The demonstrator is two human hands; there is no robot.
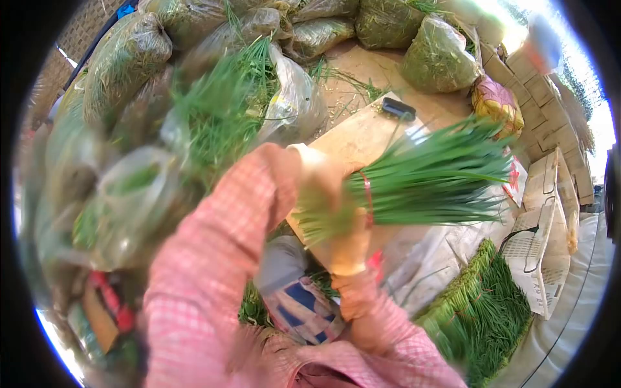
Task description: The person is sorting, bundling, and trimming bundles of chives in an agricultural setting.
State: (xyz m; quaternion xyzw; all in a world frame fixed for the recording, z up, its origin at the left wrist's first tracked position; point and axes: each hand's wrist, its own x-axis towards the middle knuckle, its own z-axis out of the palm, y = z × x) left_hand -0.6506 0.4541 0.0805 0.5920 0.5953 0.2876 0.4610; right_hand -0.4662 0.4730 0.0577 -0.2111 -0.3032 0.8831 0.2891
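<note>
A thick bundle of long green chives, tied with a red band, lies across a wooden board, leaf tips to the right. My right hand is closed around its near side, just by the band. Over the left end of the bundle is my left hand, smeared by motion, so its finger positions are unclear. Both hands seem to wear pale gloves or cuffs at the wrist. The stem ends under my left hand are blurred.
Loose chives and a clear plastic bag lie left of the board. Stuffed bags line the back. A black case sits on the board. Stacked bundles and a white crate stand at right.
</note>
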